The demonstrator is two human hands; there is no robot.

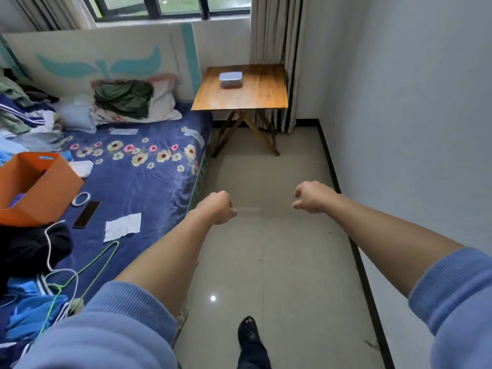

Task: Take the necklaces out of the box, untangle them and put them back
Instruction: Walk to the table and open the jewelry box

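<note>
A small clear box (230, 80) with a pale lid stands closed on a wooden folding table (255, 99) at the far end of the room, under the window. Dark contents show through its wall; I cannot make out the necklaces. Both my arms reach forward over the tiled floor, well short of the table. My left hand (218, 207) is curled into a fist and holds nothing. My right hand (311, 197) hangs with fingers loosely curled, also holding nothing.
A bed (149, 182) with a blue flowered cover runs along the left, strewn with clothes, an orange bin (34, 187), a phone (87, 214) and cords. A white wall (412, 129) closes the right side. Tiled floor (266, 249) leads to the table. My foot (249, 334) shows below.
</note>
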